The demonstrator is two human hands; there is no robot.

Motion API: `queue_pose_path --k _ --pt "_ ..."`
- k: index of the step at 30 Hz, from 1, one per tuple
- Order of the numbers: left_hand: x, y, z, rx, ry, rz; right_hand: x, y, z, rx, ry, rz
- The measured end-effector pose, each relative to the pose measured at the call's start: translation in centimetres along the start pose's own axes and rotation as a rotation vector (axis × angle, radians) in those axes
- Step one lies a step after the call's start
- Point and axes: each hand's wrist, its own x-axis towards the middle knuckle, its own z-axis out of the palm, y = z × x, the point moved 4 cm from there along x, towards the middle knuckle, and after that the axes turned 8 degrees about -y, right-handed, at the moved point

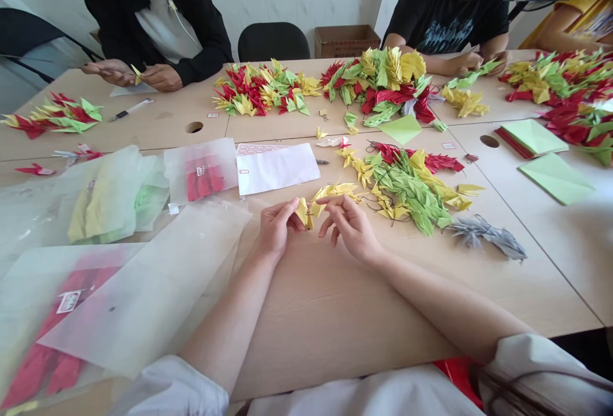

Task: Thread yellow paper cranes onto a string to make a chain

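My left hand [281, 226] pinches the near end of a string of folded yellow paper pieces [340, 193], just left of the middle of the view. Beside it my right hand [348, 224] has its fingers spread and bent, the fingertips at the yellow pieces; whether they grip anything is too small to tell. The string runs off behind my right fingers toward a pile of green folded strings [414, 189] with red and yellow ones. Behind my hands lies a white sheet [278, 170] with red print along its edge.
Translucent bags [158, 282] with red, yellow and green pieces cover the left side. Colourful folded heaps [263, 87] line the far side, where people sit working. A grey bundle [488, 236] and green paper squares [555, 180] lie to the right.
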Motion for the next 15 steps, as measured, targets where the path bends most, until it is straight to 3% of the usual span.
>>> queue_pose_path --k 3,5,9,15 --pt "0.0 0.1 0.1 0.003 -0.007 -0.002 0.2 0.5 0.7 -0.071 -0.12 0.015" --pt "0.0 0.2 0.1 -0.005 -0.012 -0.013 0.3 1.1 0.6 -0.165 -0.135 0.002" --pt "-0.1 0.2 0.3 -0.035 -0.031 -0.023 0.4 1.0 -0.4 -0.446 -0.054 -0.098" --pt "-0.4 0.3 0.8 -0.011 -0.098 0.01 0.2 -0.9 -1.3 -0.963 0.051 -0.254"
